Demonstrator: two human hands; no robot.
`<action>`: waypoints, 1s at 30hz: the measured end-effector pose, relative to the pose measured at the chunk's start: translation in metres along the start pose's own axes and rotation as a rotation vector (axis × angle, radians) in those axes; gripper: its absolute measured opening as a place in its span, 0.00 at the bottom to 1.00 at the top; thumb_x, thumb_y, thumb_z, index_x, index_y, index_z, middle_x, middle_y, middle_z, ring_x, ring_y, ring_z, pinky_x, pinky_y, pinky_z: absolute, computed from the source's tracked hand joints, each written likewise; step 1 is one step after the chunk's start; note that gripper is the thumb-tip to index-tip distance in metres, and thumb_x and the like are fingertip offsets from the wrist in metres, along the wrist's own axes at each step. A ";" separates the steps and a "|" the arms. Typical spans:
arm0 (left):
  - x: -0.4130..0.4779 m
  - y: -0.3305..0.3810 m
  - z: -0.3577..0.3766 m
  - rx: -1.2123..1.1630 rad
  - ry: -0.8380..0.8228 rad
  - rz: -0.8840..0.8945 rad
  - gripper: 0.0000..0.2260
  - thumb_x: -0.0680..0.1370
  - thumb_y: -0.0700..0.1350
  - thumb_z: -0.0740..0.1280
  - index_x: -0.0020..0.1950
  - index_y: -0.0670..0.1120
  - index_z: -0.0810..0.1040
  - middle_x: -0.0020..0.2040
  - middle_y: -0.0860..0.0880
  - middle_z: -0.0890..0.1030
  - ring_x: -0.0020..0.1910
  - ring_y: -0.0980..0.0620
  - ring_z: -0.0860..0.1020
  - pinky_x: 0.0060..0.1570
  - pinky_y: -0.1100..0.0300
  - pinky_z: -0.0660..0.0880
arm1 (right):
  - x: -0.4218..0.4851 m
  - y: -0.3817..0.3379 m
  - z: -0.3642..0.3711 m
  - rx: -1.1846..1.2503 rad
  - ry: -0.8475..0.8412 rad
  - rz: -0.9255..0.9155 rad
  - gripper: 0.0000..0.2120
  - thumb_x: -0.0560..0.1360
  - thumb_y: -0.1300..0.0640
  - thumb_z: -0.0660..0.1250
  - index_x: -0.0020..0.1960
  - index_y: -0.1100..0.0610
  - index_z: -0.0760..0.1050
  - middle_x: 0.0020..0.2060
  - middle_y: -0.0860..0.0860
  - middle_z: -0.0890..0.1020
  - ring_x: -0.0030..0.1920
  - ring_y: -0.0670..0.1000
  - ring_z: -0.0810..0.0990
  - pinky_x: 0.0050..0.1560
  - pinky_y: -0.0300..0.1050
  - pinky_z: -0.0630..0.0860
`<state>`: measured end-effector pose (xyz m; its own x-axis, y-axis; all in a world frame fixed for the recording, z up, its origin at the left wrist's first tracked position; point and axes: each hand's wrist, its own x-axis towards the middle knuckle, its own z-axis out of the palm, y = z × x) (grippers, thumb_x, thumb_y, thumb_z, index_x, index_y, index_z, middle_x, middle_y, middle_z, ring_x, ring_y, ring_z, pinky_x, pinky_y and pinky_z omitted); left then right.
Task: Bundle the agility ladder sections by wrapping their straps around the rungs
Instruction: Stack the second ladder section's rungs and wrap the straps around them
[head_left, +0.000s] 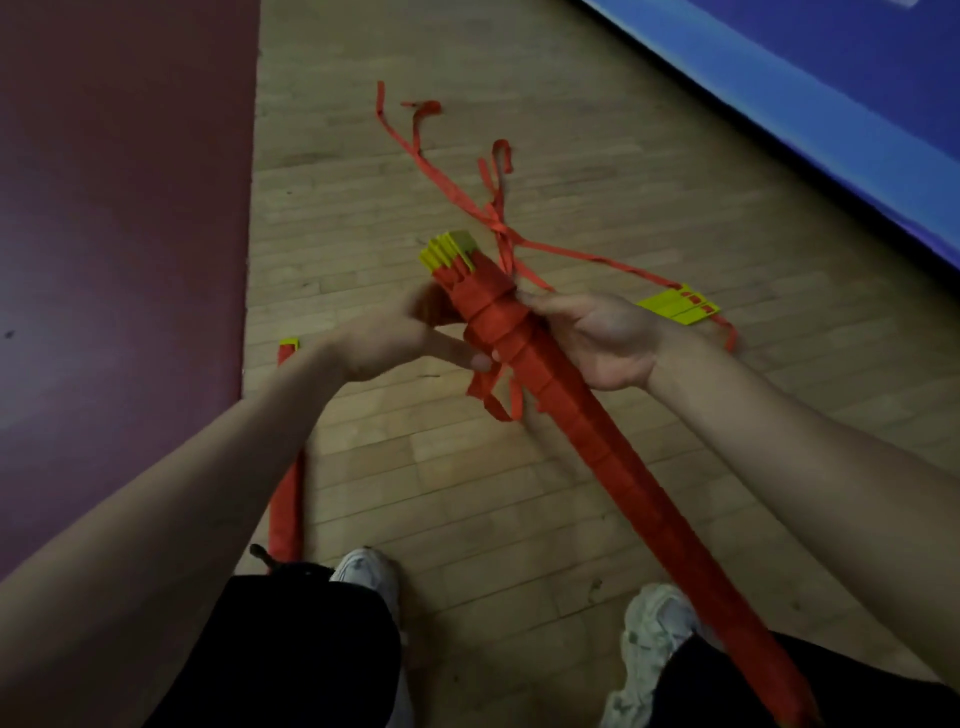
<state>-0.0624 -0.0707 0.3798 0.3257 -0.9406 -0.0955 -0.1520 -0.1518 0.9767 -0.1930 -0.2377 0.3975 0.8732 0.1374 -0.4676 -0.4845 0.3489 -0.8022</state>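
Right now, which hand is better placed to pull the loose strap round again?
Probably the right hand: its thumb tip sits where the loose strap leaves the bundle. The left hand holds the bundle's other side.

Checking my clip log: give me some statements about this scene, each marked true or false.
1. The right hand grips the long red-wrapped bundle of yellow plastic rungs, with the blurred left hand at it too. True.
2. That bundle lies flat on the wooden plank floor. False: it is held up, slanted.
3. Loose red fabric straps trail over the floor beyond it. True.
4. A second red-wrapped bundle lies on the blue mat. False: it lies on the wood beside the maroon mat.
5. The person is barefoot. False: they wear pale sneakers.
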 end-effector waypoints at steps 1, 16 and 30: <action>-0.002 0.000 0.001 0.016 0.011 -0.002 0.26 0.68 0.28 0.73 0.63 0.42 0.72 0.57 0.49 0.79 0.56 0.61 0.78 0.53 0.67 0.74 | 0.000 -0.001 0.001 -0.015 -0.016 0.029 0.21 0.74 0.49 0.57 0.61 0.59 0.74 0.47 0.57 0.83 0.40 0.51 0.83 0.37 0.43 0.80; 0.008 -0.001 0.028 -0.141 0.074 -0.099 0.07 0.75 0.37 0.68 0.53 0.41 0.75 0.39 0.48 0.83 0.30 0.55 0.79 0.31 0.62 0.77 | -0.012 -0.017 -0.018 -0.202 0.127 -0.076 0.22 0.80 0.53 0.56 0.68 0.66 0.70 0.58 0.64 0.78 0.49 0.54 0.82 0.45 0.46 0.81; 0.018 0.033 0.054 -0.446 0.563 -0.173 0.16 0.77 0.52 0.64 0.32 0.45 0.73 0.25 0.47 0.73 0.20 0.55 0.60 0.21 0.63 0.55 | -0.021 -0.010 -0.024 -0.636 0.419 -0.269 0.28 0.69 0.38 0.69 0.61 0.55 0.73 0.58 0.53 0.81 0.59 0.52 0.79 0.62 0.48 0.75</action>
<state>-0.1115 -0.1090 0.4002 0.7582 -0.5982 -0.2594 0.2996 -0.0337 0.9535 -0.2080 -0.2660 0.4067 0.9328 -0.2791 -0.2279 -0.3084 -0.2913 -0.9056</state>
